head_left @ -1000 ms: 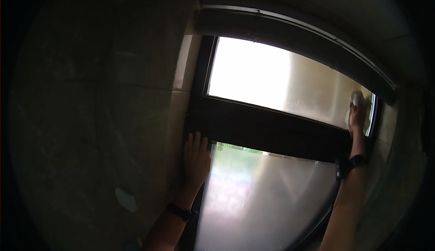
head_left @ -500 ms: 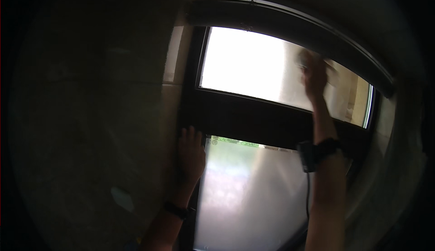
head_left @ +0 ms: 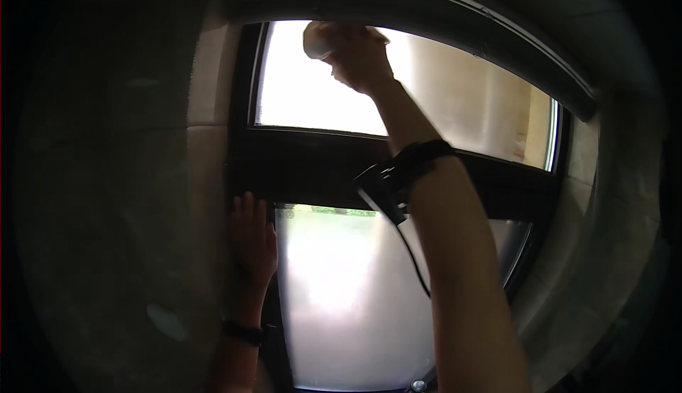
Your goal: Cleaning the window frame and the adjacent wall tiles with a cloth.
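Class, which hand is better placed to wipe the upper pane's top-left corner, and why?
Right, probably: the right hand holds a pale cloth-like bundle at the upper pane, near that corner. The left hand appears empty, lower down beside the lower pane.

So, wrist gear: both are wearing black. Right forearm (head_left: 462, 272), big in the lower right of the frame, is bare and has a wide black strap (head_left: 426, 155) at the wrist, around mid-frame. Next to the strap there's a chunky dark box (head_left: 381, 193), kinda rectangular, with a few pale glints along its top edge. A thin black cable (head_left: 412, 254) comes off the box's bottom end and curves down to the forearm's edge. Left forearm (head_left: 236, 368), lower left, is bare too, with a narrower black band (head_left: 243, 333), too dark to make out any detail. Right hand (head_left: 362, 59) and left hand (head_left: 253, 240) are both gloveless.
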The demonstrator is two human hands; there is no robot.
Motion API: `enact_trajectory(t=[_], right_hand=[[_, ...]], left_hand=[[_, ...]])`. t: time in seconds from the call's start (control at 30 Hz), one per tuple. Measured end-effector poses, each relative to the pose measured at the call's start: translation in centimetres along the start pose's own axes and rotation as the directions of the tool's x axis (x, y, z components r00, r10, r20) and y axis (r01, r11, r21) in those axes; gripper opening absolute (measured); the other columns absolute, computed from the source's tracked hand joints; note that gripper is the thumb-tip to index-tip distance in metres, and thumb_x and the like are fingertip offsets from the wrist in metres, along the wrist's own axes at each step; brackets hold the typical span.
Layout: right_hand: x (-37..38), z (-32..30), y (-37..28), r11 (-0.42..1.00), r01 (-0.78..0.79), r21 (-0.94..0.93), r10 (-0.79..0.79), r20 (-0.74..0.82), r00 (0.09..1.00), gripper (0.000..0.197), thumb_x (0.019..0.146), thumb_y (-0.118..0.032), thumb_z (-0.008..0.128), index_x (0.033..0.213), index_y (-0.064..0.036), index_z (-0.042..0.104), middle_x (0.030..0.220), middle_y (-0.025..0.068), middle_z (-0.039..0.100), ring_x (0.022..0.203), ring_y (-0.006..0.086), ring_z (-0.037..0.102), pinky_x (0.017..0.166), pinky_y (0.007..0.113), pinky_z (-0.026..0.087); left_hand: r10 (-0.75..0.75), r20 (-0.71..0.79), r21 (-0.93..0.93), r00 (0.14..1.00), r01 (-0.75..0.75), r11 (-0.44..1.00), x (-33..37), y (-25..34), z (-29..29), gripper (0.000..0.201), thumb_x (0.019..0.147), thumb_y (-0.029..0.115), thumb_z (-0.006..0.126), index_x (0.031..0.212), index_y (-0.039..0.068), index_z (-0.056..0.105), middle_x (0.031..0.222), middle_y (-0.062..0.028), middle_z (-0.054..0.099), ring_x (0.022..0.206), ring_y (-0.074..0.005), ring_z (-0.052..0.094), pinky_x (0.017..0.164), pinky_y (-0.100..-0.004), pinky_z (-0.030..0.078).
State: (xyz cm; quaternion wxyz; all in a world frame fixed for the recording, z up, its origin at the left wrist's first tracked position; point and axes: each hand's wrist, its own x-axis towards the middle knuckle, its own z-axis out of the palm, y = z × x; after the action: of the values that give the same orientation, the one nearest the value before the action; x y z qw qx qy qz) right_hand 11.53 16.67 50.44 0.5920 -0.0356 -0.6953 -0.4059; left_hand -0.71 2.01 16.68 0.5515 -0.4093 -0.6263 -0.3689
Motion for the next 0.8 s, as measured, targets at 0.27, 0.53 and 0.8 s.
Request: enact_trajectory(t=[0.27,0.53,0.8], right_hand=[[-10.1,-6.2,22.3,0.873,-0.216,-0.437,0.324,0.188,0.927,0.042,0.092,-0.032,0.057,0.129,-0.0135,0.057,0.12,0.0157,0.061,0.117,0.0341,0.055,0.1,0.047,0.043],[-27.2,-11.8,38.9,0.786,-0.61,-0.102,0.612,-0.012,0.791,0.056,0.094,-0.033,0.053,0.145,-0.0143,0.041,0.14,0.0253,0.046,0.129,0.0413,0.046,0.108,0.047,0.036],[-29.2,-11.0,32.9,0.447,-0.819,-0.359,0.871,-0.032,0.49,0.085,0.09,-0.058,0.049,0.154,-0.0085,0.021,0.153,0.0274,0.03,0.138,0.0495,0.03,0.114,0.054,0.027]], left_hand=[[-0.004,-0.047,-0.029,0.999,0.003,1.0,0.1,-0.1,0.7,0.047,0.092,0.011,0.05,0.135,-0.005,0.047,0.151,-0.0263,0.034,0.141,-0.047,0.027,0.114,-0.0561,0.025],[-0.015,-0.1,-0.05,0.995,0.01,0.999,0.1,0.3,1.9,0.044,0.097,0.015,0.044,0.136,-0.005,0.047,0.149,-0.0263,0.037,0.141,-0.047,0.029,0.114,-0.0568,0.026],[-0.008,-0.104,-0.03,0.995,0.005,1.0,0.2,0.7,1.6,0.044,0.1,0.017,0.039,0.138,-0.004,0.045,0.15,-0.026,0.036,0.141,-0.0466,0.029,0.113,-0.057,0.027]])
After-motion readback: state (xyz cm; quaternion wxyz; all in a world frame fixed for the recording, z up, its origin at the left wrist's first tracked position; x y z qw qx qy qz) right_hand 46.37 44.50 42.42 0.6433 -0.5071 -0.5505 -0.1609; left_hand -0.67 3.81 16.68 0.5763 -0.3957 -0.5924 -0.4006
